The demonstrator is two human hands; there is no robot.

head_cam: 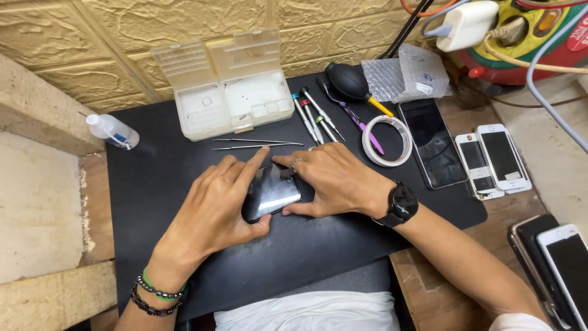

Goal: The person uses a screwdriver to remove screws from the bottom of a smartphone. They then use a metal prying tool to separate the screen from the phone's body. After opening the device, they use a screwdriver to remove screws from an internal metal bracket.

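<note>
A black smartphone lies on the black work mat in front of me. My left hand cups its left side, index finger stretched over the top edge. My right hand, with a ring and a black wristwatch, presses flat on the phone's right end. Both hands hold the phone against the mat.
Behind the hands lie two thin metal tweezers, several screwdrivers, a tape roll, a black air blower and a clear parts box. A small bottle rests at left. Other phones lie at right.
</note>
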